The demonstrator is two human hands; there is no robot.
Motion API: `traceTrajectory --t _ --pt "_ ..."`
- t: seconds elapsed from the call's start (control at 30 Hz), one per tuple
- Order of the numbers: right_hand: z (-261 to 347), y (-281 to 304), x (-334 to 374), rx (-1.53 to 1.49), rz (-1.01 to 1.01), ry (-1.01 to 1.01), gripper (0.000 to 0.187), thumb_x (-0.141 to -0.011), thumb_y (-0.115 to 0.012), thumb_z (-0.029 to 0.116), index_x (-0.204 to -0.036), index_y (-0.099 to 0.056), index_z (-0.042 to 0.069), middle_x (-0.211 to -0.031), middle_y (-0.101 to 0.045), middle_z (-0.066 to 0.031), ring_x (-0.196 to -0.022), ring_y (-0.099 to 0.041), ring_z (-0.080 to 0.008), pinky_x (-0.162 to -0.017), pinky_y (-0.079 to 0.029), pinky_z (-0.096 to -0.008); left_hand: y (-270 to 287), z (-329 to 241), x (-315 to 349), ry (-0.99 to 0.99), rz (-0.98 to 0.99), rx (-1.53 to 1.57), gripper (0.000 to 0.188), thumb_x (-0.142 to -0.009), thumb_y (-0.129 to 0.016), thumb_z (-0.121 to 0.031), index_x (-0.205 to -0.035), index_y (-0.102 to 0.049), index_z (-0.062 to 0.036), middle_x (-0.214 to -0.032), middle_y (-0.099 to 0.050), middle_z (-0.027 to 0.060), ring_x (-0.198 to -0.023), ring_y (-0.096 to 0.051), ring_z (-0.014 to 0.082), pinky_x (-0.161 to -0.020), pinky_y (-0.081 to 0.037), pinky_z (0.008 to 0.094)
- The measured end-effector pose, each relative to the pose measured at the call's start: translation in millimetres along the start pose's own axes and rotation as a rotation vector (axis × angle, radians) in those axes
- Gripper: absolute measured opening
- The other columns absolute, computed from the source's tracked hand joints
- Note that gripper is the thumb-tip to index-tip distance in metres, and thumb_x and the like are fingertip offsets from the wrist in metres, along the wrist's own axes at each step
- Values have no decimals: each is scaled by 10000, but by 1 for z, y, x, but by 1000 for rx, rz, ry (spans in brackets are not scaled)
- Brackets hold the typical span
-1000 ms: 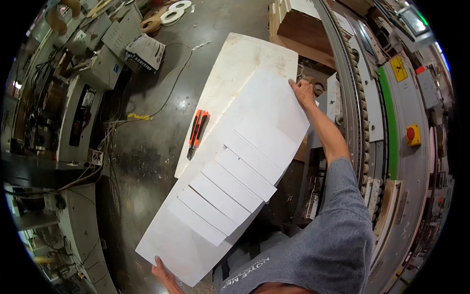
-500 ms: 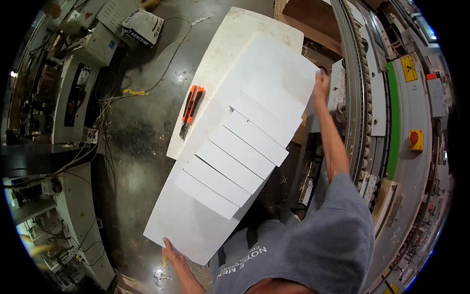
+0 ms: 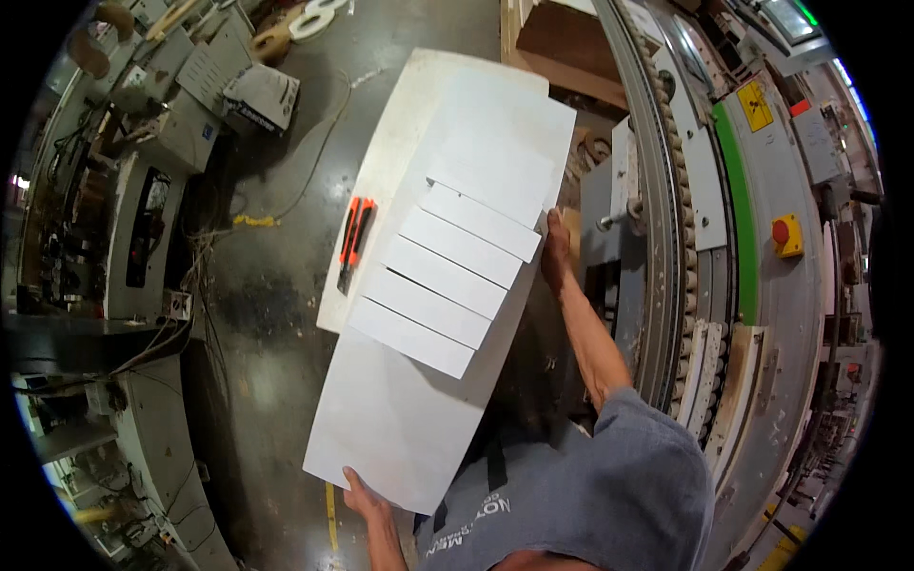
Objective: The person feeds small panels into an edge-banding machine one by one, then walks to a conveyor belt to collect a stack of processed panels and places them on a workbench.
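Note:
I carry a large white panel (image 3: 409, 419) with several smaller white boards (image 3: 447, 276) stacked stepwise on top of it. My left hand (image 3: 360, 493) grips the panel's near bottom edge. My right hand (image 3: 555, 249) presses against the right edge of the stack, beside the long machine. Under the far end of the load lies another long white board (image 3: 400, 124) on a low support, with an orange and black utility knife (image 3: 355, 240) resting on its left side.
A long machine with a roller track (image 3: 666, 238), a green strip and a red stop button (image 3: 781, 231) runs along the right. Grey cabinets with cables (image 3: 143, 219) stand on the left, tape rolls (image 3: 305, 24) at top. A wooden crate (image 3: 562, 33) sits beyond the boards.
The stack has shifted toward me and lower in view. My right hand slid from the far top corner down along the right edge to the middle of the stack.

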State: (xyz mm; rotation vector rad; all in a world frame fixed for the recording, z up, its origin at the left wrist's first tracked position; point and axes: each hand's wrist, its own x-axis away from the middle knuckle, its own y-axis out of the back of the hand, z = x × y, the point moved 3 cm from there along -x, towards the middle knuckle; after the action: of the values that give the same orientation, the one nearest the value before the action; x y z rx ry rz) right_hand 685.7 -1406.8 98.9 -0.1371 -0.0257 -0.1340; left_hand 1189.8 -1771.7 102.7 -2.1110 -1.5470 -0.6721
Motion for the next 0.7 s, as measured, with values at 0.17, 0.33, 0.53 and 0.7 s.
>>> traceTrajectory --t 0.17,0.33,0.53,0.7 --pt "-6 0 -38 -91 -12 -10 633 -1026 -429 471 -1442 -410 -5 -1429 -485 -112 -1305 -431 -231 -1098 -319 -359 -32 6 13 92 7 30 492 -957 -663 -254 -1291 -503 71 -1216 -612 166 -1052 -628 292 -894 -546 447" --pt "-4 -5 -68 -45 -24 -10 665 -1019 -434 504 -1503 -350 55 -1464 -448 -102 -1328 -409 -240 -1116 -296 -368 -69 22 20 161 59 78 503 -974 -641 -270 -1327 -470 44 -1263 -585 151 -1086 -610 283 -910 -530 438" --pt "-2 -17 -107 -2 61 -68 741 -1010 -402 581 -1559 -269 102 -1554 -339 -125 -1395 -339 -260 -1148 -260 -403 -100 39 38 193 -11 108 479 -980 -629 -258 -1316 -465 41 -1239 -592 147 -1079 -613 282 -923 -526 434" --pt "-14 -7 -133 49 -1 -147 782 -1008 -432 555 -1579 -175 86 -1613 -232 -104 -1442 -283 -279 -1161 -252 -411 -129 39 46 208 -77 50 469 -974 -635 -211 -1308 -446 58 -1251 -581 152 -1078 -613 278 -922 -529 427"
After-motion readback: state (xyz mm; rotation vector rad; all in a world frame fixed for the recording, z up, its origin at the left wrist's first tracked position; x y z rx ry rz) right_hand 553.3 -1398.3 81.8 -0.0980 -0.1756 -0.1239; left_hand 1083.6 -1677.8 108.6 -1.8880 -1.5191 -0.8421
